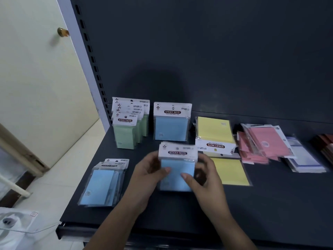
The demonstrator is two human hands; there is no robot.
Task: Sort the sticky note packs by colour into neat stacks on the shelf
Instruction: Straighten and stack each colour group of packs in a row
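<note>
Both hands hold a bundle of blue sticky note packs (177, 166) just above the dark shelf (270, 204), near its middle. My left hand (147, 175) grips its left side, thumb on the front. My right hand (203, 179) grips the right side the same way. Behind it an upright blue pack (171, 121) leans at the back wall. A row of upright green packs (128, 125) stands to its left. More blue packs (103, 184) lie flat at the front left. Yellow packs (214, 134) and a lone yellow pack (229, 171) lie to the right. Pink packs (261, 143) are piled further right.
White-and-blue packs (304, 156) and dark reddish items (324, 143) lie at the far right of the shelf. A slotted upright post (90, 51) and a cream door (36, 78) stand on the left. A white appliance (16, 226) sits on the floor below the shelf's left corner.
</note>
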